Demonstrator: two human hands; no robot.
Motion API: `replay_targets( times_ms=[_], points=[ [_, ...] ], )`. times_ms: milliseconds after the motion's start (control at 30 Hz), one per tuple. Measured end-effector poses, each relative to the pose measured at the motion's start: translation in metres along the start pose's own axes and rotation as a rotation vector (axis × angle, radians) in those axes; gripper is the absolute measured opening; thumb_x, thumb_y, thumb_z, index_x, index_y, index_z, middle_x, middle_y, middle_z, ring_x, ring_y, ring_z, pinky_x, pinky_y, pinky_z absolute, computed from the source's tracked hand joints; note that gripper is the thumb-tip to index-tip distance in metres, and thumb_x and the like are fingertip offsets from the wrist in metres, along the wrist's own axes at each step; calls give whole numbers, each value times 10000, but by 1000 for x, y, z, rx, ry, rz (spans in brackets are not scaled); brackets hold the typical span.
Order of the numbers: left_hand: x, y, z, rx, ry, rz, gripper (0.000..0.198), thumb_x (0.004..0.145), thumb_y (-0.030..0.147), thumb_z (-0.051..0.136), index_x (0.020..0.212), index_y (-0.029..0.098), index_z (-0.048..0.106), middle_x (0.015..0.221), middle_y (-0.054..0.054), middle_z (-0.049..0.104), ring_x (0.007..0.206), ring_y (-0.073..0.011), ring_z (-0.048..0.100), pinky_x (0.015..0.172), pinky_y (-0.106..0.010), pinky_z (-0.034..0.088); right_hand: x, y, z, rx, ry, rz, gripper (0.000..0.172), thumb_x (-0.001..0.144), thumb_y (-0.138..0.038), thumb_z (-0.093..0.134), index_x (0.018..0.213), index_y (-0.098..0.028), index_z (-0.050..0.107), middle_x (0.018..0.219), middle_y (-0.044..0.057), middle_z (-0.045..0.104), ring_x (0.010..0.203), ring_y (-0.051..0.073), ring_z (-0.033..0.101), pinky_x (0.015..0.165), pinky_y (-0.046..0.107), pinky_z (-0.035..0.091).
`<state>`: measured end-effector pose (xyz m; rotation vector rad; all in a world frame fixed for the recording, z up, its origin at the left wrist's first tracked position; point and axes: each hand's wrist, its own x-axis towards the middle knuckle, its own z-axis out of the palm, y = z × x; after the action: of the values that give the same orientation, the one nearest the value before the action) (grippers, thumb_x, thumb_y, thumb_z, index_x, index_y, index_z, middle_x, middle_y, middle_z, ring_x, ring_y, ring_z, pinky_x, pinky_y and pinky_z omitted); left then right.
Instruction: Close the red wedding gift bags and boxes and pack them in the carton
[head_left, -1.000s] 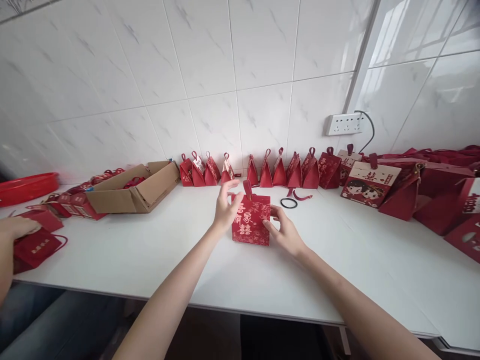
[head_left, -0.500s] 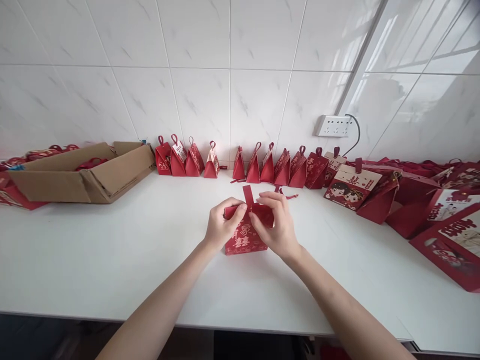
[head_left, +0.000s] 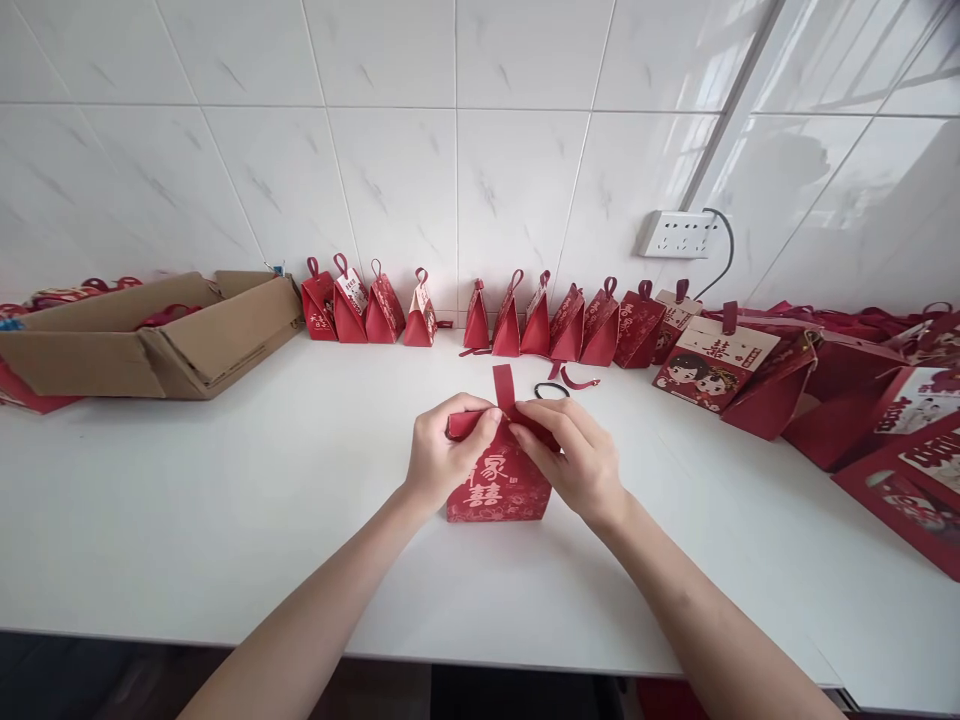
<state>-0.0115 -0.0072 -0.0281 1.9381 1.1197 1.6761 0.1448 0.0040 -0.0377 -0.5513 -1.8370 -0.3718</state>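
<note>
The left forearm [head_left: 322, 620] and right forearm [head_left: 697, 620] are bare along their whole visible length, slender and smooth. The left hand [head_left: 442, 460] and right hand [head_left: 581, 465] are bare as well, with slim fingers [head_left: 480, 432] and lightly marked knuckles.

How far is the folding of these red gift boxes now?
Done: a row of closed boxes stands along the wall. In hand: the left hand and right hand press the top flaps of one red box together. Left: probably more red pieces in the cardboard carton.
</note>
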Motion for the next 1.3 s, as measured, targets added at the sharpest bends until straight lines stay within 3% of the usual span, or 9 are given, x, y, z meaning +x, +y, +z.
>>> replay_targets(
  times_ms=[233,400,567,800,1067,1300],
  points=[
    [0,-2,1,-14,-10,-4,151,822,265,560,708,181,612,648,26,632,586,-91,561,565,-180,446,1,-3,2,1,13,97,133,861,-104,543,949,-200,571,779,34,635,691,138,597,604,264,518],
    [0,-3,2,-36,-34,-11,181,833,289,534,709,180,606,614,24,596,556,-92,528,540,-192,429,1,-6,2,70,4,268,89,876,-142,526,851,-216,569,700,1,601,607,116,548,543,248,470],
    [0,-1,3,1,10,-53,194,818,304,557,676,179,597,551,36,561,500,-83,491,503,-188,417,1,-10,2,165,-40,400,150,860,-171,528,994,-233,556,786,7,611,653,127,573,535,252,459],
    [0,-2,3,-48,-10,-68,165,797,307,582,695,181,613,623,16,629,563,-106,567,539,-200,463,3,-9,2,210,-67,406,126,861,-153,518,930,-228,592,759,1,560,660,122,539,568,253,453],
    [-1,-5,4,-69,13,-95,128,789,309,600,790,186,636,732,-3,674,664,-132,621,616,-220,506,3,-7,-3,309,-112,390,172,863,-163,498,996,-219,593,830,30,595,746,151,560,585,277,461],
    [-1,0,1,-70,-30,-87,109,783,286,600,770,184,638,701,-1,661,636,-127,604,591,-216,496,2,-7,-4,313,-99,485,121,849,-189,528,938,-221,602,782,7,599,668,128,564,575,263,471]
  ],
)
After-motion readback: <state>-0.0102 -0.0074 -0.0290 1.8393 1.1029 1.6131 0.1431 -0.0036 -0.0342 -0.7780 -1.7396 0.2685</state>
